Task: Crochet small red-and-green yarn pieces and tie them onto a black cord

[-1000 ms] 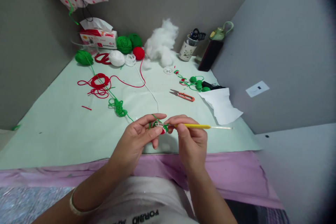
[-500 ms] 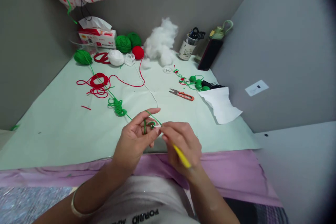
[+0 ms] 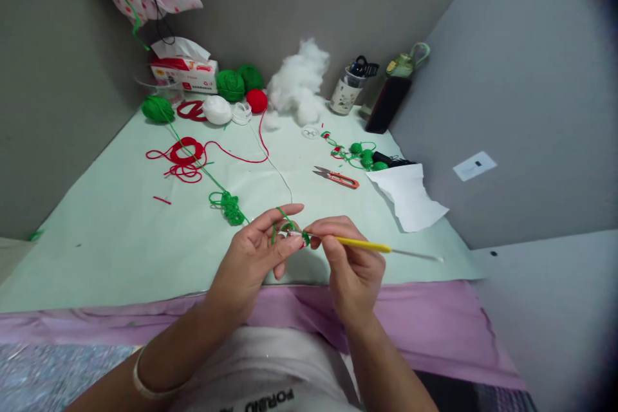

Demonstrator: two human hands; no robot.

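Between thumb and fingers, my left hand [image 3: 258,248] pinches a small crochet piece [image 3: 305,240] in green, white and red, partly covered by my fingertips. Green yarn [image 3: 282,214] passes over the raised left index finger and leads back to a tangled green bundle [image 3: 232,207] on the table. My right hand [image 3: 352,261] grips a crochet hook [image 3: 364,244] by its yellow handle, held almost level. One metal end points out to the right; the other reaches the crochet piece. A white strand [image 3: 284,183] runs down behind my left hand.
Orange thread snips [image 3: 338,177] lie beyond my right hand, near a white sheet [image 3: 410,196] and small green crocheted balls [image 3: 367,158]. Red yarn [image 3: 186,151] coils at left. Yarn balls [image 3: 230,85], white stuffing [image 3: 299,84], a tissue pack [image 3: 186,74] and a pen cup [image 3: 346,93] line the back.
The hook swung downward with my right wrist half a second ago and is now near level again. The green tangled bundle has shifted right, closer to my left hand.
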